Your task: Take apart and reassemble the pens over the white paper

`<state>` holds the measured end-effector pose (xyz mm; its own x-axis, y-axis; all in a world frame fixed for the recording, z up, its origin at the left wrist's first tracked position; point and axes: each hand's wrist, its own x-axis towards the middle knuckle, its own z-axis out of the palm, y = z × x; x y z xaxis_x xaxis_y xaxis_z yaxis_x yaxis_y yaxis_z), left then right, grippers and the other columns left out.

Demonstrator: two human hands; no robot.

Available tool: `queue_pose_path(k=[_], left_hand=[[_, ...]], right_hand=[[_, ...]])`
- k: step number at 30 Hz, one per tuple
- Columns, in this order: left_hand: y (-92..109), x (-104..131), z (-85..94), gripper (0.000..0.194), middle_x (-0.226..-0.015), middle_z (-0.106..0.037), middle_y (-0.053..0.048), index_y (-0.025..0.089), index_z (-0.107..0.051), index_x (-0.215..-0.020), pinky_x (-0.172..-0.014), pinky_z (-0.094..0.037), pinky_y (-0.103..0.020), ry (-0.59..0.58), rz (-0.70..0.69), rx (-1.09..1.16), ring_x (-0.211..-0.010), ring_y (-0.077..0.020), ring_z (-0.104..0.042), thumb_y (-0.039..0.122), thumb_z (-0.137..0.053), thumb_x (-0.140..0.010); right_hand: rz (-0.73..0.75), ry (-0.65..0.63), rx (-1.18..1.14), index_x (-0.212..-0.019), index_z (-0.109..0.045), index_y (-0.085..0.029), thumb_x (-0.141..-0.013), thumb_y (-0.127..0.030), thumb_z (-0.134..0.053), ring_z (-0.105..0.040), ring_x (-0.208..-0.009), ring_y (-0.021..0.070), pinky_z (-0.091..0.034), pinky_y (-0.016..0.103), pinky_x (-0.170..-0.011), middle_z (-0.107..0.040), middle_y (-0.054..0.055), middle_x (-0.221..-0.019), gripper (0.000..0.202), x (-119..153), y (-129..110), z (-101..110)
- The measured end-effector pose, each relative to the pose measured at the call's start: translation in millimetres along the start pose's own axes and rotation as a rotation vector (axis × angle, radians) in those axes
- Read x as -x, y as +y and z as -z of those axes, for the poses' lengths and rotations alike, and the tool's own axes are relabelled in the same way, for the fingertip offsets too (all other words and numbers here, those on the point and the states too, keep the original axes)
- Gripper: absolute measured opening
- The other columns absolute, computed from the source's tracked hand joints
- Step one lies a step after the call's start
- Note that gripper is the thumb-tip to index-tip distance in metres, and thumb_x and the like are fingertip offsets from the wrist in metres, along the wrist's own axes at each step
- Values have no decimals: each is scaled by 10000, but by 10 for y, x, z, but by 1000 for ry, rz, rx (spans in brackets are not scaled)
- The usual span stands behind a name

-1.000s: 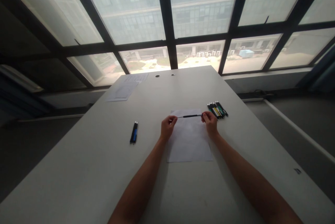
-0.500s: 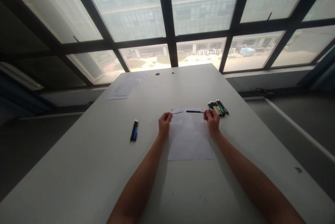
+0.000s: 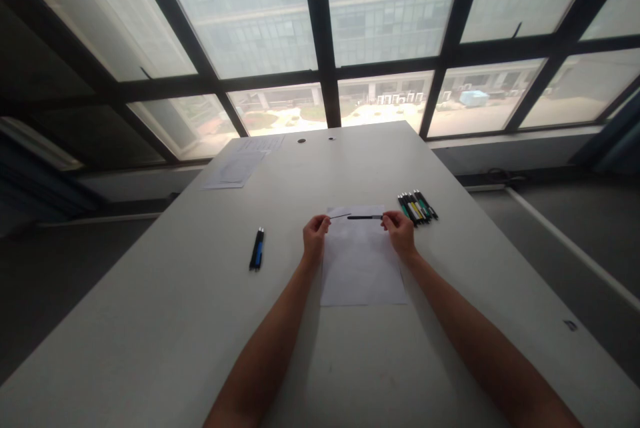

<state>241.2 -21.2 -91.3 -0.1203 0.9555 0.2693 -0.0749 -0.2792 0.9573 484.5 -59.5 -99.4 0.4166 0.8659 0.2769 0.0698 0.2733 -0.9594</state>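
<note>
Above a sheet of white paper (image 3: 363,268), my left hand (image 3: 315,235) pinches a thin dark pen refill (image 3: 341,216) that points right. My right hand (image 3: 399,229) is closed on the end of a black pen barrel (image 3: 363,217), which points left. The refill's tip and the barrel's near end almost meet; whether they touch I cannot tell. Just beyond my right hand lies a row of several pens (image 3: 417,207) with black, green, yellow and white parts. Left of my left hand, a pair of pens (image 3: 257,249), one with a blue part, lies on the table.
The white table (image 3: 200,321) reaches to the windows. Printed sheets (image 3: 233,168) lie at its far left, and two small round fittings, one dark (image 3: 301,141), sit near the far edge. A small dark mark (image 3: 570,325) shows near the right edge.
My right hand has moved a little left with the pen barrel, bringing its end up to the refill's tip. My left hand has stayed nearly still.
</note>
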Motion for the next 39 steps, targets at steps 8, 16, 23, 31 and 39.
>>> queue_pose_path(k=[8, 16, 23, 31, 39], left_hand=[[83, 50, -29, 325, -757, -678, -39, 157, -718, -868, -574, -423, -234, -94, 10, -103, -638, -126, -558, 466, -732, -768], [104, 85, -40, 287, -796, -706, -44, 167, -737, -819, -625, -470, -254, -209, -65, -198, -700, -150, -610, 453, -719, -793], [115, 83, -58, 266, -871, -732, -58, 188, -760, -855, -626, -461, -258, -290, -120, -278, -742, -160, -622, 444, -702, -814], [137, 93, -107, 196, -854, -739, -49, 212, -768, -871, -623, -448, -257, -364, -172, -379, -723, -155, -625, 388, -691, -832], [65, 83, -136, 137, -827, -706, -45, 212, -754, -853, -612, -447, -247, -409, -213, -478, -698, -148, -598, 318, -668, -849]], right_hand=[[160, -200, 363, -899, -724, -203, -823, -296, -618, -626, -685, 183, -495, 312, -660, -718, 48, -813, 160, 78, 30, -57], [364, -232, 509, -1043, -701, -207, -799, -117, -554, -592, -1024, 263, -496, 404, -863, -703, 98, -1051, 299, 128, -96, -74], [368, -371, 379, -1128, -665, -236, -845, -259, -636, -605, -834, 212, -496, 368, -808, -695, 59, -945, 285, 173, -226, -86], [355, -352, 378, -867, -714, -236, -912, -311, -587, -578, -759, 195, -465, 326, -752, -641, 44, -799, 154, 149, -156, -73], [380, -219, 485, -870, -688, -226, -903, -212, -560, -568, -913, 247, -463, 381, -835, -652, 79, -895, 134, 119, -118, -57]])
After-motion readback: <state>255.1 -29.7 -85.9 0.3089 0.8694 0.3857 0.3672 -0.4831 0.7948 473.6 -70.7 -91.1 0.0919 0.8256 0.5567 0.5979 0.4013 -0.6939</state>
